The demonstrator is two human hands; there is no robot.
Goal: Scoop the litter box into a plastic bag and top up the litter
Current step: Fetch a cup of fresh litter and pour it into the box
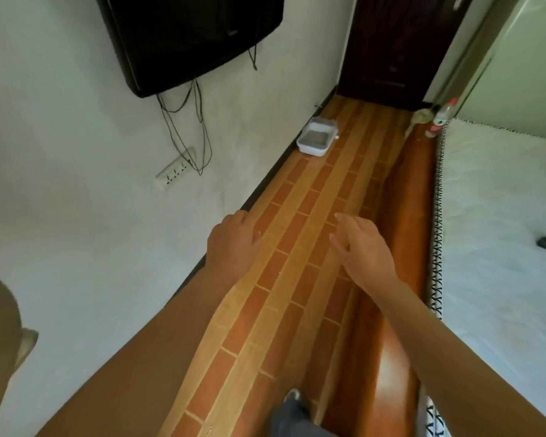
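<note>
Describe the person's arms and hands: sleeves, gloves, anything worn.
Both arms are bare along all that shows, and no sleeve reaches into view. The left hand and the right hand wear no gloves. No watch, bracelet or ring can be seen on either, though the picture is slightly soft.

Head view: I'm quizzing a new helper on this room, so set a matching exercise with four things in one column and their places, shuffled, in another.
Things:
1. litter box
2. TV
3. power strip
4. bottle

Places:
A. fixed on the wall, below the TV
B. on the floor, against the wall
C. mounted high on the wall
D. by the far corner of the bed

Pairs: 1-B, 2-C, 3-A, 4-D
</note>
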